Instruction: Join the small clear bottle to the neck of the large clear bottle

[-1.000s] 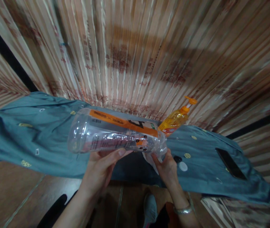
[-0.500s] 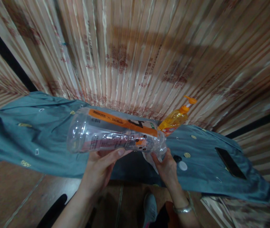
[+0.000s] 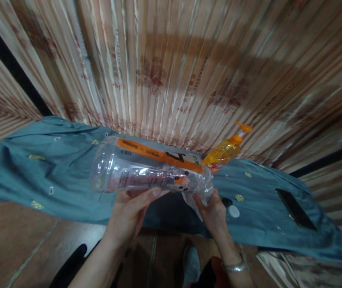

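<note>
A large clear plastic bottle point(image 3: 147, 172) with an orange label lies sideways in the air above the cloth-covered table. My left hand point(image 3: 131, 208) supports its body from below, thumb along the near side. At the neck end, my right hand point(image 3: 213, 208) has its fingers closed around the bottle's mouth; a piece of white material point(image 3: 192, 203) hangs beside those fingers, and whether they pinch it too is unclear. Behind the neck stands a pump bottle point(image 3: 223, 154) of yellow-orange liquid.
A white round cap point(image 3: 234, 211) and a small dark object point(image 3: 226, 201) lie right of my right hand. Farther right is a black phone point(image 3: 296, 209) on the teal cloth point(image 3: 261, 196). A striped curtain point(image 3: 171, 72) hangs behind the table.
The whole view has shifted slightly, so everything appears a little farther right. My grip on the bottle looks the same.
</note>
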`<state>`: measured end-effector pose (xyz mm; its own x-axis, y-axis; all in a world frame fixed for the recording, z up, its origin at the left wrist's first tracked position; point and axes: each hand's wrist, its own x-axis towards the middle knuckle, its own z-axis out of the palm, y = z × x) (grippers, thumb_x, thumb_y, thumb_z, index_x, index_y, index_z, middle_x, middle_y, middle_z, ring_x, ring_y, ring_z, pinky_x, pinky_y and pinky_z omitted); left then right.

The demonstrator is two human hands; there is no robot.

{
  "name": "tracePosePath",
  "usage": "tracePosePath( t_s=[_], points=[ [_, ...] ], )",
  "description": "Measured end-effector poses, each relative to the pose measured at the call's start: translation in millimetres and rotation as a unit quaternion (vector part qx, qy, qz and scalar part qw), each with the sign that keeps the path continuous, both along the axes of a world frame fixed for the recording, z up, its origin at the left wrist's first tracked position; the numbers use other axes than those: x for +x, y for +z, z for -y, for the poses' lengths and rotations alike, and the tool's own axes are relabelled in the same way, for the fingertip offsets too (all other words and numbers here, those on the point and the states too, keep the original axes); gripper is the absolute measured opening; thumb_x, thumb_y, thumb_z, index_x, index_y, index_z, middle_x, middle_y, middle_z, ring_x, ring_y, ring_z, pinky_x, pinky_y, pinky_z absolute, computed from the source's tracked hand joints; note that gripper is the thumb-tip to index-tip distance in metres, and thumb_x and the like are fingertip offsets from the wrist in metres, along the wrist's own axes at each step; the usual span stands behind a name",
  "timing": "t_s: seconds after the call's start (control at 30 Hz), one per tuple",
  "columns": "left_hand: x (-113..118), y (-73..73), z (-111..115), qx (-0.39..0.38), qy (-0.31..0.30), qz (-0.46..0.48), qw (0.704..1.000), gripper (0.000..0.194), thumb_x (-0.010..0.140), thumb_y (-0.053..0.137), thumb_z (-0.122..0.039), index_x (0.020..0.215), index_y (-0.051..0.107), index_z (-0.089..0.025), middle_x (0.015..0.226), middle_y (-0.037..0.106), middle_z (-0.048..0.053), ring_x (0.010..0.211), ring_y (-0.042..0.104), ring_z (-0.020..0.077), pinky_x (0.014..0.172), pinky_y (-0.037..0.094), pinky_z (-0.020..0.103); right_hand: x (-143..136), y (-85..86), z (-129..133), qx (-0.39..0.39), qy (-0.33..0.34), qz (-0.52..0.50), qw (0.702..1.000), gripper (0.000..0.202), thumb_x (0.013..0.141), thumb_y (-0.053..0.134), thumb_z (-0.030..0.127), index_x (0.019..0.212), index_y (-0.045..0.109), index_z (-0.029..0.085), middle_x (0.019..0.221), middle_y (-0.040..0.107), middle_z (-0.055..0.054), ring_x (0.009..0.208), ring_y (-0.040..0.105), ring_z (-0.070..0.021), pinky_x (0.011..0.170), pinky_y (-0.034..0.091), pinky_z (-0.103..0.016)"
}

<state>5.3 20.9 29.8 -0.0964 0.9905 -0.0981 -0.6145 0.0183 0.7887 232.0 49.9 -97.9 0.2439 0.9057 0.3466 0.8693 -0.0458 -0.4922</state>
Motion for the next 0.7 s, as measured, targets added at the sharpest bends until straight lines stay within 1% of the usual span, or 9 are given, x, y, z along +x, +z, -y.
tracePosePath(
  t_s=[0.2,0.37,0.47,0.53,0.63,0.7],
  points=[
    [0.0,1.3,0.0,0.010,0.002,0.003,1.000,0.049,0.065,0.076,-0.014,0.113,0.066,-0.014,0.098,0.075,0.010,0.096,0.069,0.0284,0.086,0.057,0.042,1.8,-3.1,-0.8,0.002,0.002,0.012,1.000,0.063,0.082,0.045,0.064,0.117,0.053,0.013,0.086,0.069,-0.012,0.078,0.067,-0.0255,0.065,0.050,-0.032],
    [-0.5,2.0,0.0,0.010,-0.008,-0.005,1.000,0.045,0.066,0.075,-0.014,0.110,0.068,-0.015,0.104,0.074,0.010,0.098,0.069,0.0274,0.084,0.057,0.038,1.2,-2.3,-0.5,-0.002,-0.002,0.011,1.000,0.064,0.082,0.044,0.065,0.119,0.053,0.013,0.087,0.069,-0.012,0.079,0.067,-0.0259,0.064,0.050,-0.032],
    [-0.9,1.5,-0.1,0.014,-0.010,-0.005,1.000,0.043,0.066,0.074,-0.014,0.109,0.068,-0.016,0.104,0.074,0.010,0.099,0.069,0.0273,0.084,0.057,0.038,0.7,-2.1,0.1,-0.002,-0.002,0.007,1.000,0.067,0.082,0.044,0.067,0.119,0.052,0.012,0.085,0.069,-0.012,0.077,0.066,-0.0260,0.063,0.049,-0.033],
    [-1.0,1.0,-0.1,0.011,-0.012,-0.007,1.000,0.039,0.066,0.075,-0.015,0.105,0.070,-0.015,0.102,0.075,0.010,0.099,0.069,0.0273,0.085,0.056,0.038,0.7,-2.5,0.1,0.003,-0.002,0.006,1.000,0.068,0.081,0.043,0.067,0.119,0.053,0.011,0.084,0.068,-0.012,0.076,0.066,-0.0259,0.063,0.049,-0.033],
    [-1.0,0.3,-0.1,0.007,-0.014,-0.002,1.000,0.033,0.066,0.075,-0.015,0.099,0.072,-0.014,0.100,0.075,0.010,0.096,0.069,0.0264,0.085,0.056,0.037,1.0,-3.1,-0.6,0.004,-0.004,0.006,1.000,0.065,0.082,0.044,0.066,0.117,0.053,0.013,0.082,0.068,-0.011,0.074,0.066,-0.0256,0.062,0.049,-0.033],
    [-1.0,0.1,-0.1,0.006,-0.012,0.000,1.000,0.035,0.066,0.075,-0.015,0.100,0.072,-0.014,0.101,0.075,0.010,0.094,0.070,0.0259,0.085,0.057,0.038,1.2,-2.9,-1.1,0.001,-0.003,0.002,1.000,0.064,0.082,0.045,0.066,0.117,0.053,0.014,0.082,0.068,-0.011,0.074,0.066,-0.0260,0.062,0.050,-0.034]
  ],
)
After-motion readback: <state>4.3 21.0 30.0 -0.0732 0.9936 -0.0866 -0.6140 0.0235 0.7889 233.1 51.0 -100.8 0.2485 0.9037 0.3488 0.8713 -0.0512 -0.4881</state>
